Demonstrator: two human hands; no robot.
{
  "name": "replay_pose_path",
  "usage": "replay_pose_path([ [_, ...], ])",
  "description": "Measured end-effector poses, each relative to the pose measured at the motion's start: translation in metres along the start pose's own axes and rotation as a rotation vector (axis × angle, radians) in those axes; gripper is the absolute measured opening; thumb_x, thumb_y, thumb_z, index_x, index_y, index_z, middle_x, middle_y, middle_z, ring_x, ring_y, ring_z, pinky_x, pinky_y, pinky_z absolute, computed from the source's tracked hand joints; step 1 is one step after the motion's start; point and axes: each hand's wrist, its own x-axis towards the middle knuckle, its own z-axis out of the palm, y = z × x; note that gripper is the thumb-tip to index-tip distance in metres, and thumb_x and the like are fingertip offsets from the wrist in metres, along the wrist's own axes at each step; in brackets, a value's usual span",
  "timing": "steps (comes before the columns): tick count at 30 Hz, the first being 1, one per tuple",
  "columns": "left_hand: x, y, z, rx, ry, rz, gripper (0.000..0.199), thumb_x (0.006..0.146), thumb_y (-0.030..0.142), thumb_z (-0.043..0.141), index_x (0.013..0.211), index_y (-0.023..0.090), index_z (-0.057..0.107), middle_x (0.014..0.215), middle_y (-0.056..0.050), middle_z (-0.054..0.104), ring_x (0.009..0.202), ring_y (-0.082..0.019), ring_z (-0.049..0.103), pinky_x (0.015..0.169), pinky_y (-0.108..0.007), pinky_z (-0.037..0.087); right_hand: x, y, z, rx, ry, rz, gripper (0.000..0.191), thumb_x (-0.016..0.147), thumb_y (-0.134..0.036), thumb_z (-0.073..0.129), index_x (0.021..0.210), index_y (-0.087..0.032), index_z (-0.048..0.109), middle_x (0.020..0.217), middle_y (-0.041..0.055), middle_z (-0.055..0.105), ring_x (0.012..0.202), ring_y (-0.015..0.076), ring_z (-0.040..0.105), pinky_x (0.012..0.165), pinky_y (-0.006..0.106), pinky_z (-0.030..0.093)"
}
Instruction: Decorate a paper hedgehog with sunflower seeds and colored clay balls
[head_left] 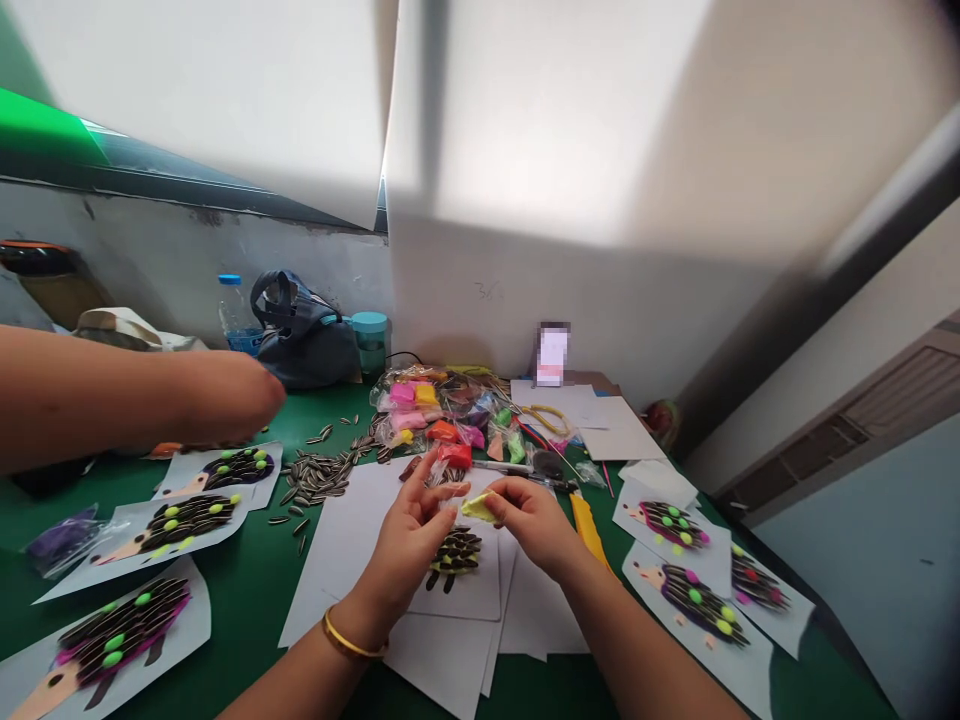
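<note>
Between the thumb and fingers of my right hand (536,525) is a small piece of pale yellow modelling clay (478,508), held above the paper. My left hand (411,535), with a gold bangle at its wrist, is just beside the clay. Its fingers are apart, and I see nothing held in them. Below both hands, partly covered by them, a hedgehog picture of sunflower seeds on yellow-green clay (457,552) lies on white paper (420,600). Loose sunflower seeds (319,478) are heaped left of the sheets.
Packets of coloured clay (442,400) lie behind my hands. A yellow utility knife (590,530) is right of them. Finished hedgehog cards (169,525) flank both sides. Another person's arm (135,405) reaches in from the left. A phone (552,355) stands against the wall.
</note>
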Motion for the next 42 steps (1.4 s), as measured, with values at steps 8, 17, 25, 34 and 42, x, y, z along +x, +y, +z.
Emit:
replay_pose_path([
  [8,0.007,-0.001,-0.002,-0.072,0.064,-0.030,0.058,0.068,0.031,0.081,0.122,0.020,0.064,0.114,-0.011,0.071,0.106,-0.025,0.065,0.088,-0.032,0.051,0.000,-0.002,-0.003,-0.025,-0.040,0.044,0.029,0.076,-0.044,0.070,0.088,-0.017,0.066,0.077,0.0010,0.062,0.067,0.0145,0.055,0.063,0.028,0.044],
  [17,0.011,-0.008,-0.006,-0.042,0.142,-0.032,0.042,0.056,0.028,0.088,0.092,0.016,0.070,0.071,0.001,0.066,0.069,-0.014,0.063,0.068,-0.024,0.048,-0.005,-0.006,0.001,-0.194,-0.068,0.006,0.020,0.077,-0.039,0.070,0.080,-0.019,0.065,0.075,0.0004,0.061,0.068,0.0145,0.052,0.060,0.025,0.040],
  [25,0.011,-0.010,-0.007,-0.295,0.203,-0.197,0.039,0.058,0.025,0.088,0.091,0.017,0.070,0.078,-0.002,0.073,0.069,-0.011,0.063,0.066,-0.022,0.047,-0.004,-0.001,0.001,-0.247,-0.070,0.053,0.022,0.081,-0.039,0.065,0.072,-0.019,0.060,0.068,-0.0008,0.057,0.063,0.0136,0.048,0.057,0.025,0.037],
  [34,0.009,-0.006,-0.006,-0.255,0.131,-0.204,0.051,0.067,0.029,0.082,0.115,0.020,0.069,0.101,-0.006,0.075,0.060,-0.005,0.053,0.062,-0.018,0.044,-0.004,0.001,-0.001,-0.263,-0.092,0.044,0.025,0.084,-0.042,0.062,0.074,-0.019,0.061,0.069,-0.0007,0.059,0.064,0.0141,0.052,0.058,0.025,0.039],
  [42,0.005,-0.003,-0.007,-0.091,-0.012,-0.102,0.075,0.079,0.034,0.074,0.145,0.031,0.040,0.109,-0.007,0.074,0.087,-0.015,0.066,0.083,-0.027,0.046,-0.006,-0.006,0.000,-0.121,-0.015,-0.056,0.043,0.081,-0.031,0.067,0.123,-0.025,0.062,0.113,0.0040,0.067,0.089,0.0185,0.061,0.079,0.032,0.048],
])
